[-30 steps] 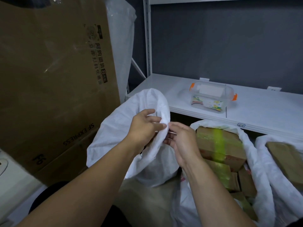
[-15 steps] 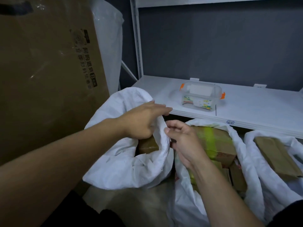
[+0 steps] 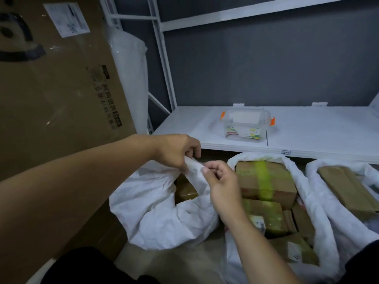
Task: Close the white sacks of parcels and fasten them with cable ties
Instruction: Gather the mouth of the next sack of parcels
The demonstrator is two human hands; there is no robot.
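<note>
Three white sacks stand on the floor in front of me. The left sack (image 3: 155,218) gapes open with a brown parcel (image 3: 185,189) showing inside. My left hand (image 3: 176,150) grips the far part of its rim, fingers curled round the bunched cloth. My right hand (image 3: 221,183) pinches the same rim beside it between thumb and fingers. The middle sack (image 3: 307,201) is open and full of brown parcels, one with green tape (image 3: 264,181). The right sack (image 3: 375,228) is open too, with a parcel (image 3: 348,189) on top. I see no cable tie in either hand.
A large cardboard box (image 3: 53,99) leans at the left. A white shelf (image 3: 328,128) runs behind the sacks and carries a clear plastic box with orange clips (image 3: 246,126). A white plastic-wrapped roll (image 3: 131,78) stands behind the cardboard. My dark-clothed knees are at the bottom edge.
The left sack's rim has been gathered into a narrow bunch between both hands. My left hand went from lying over the rim to gripping it. The camera tilted up and right.
</note>
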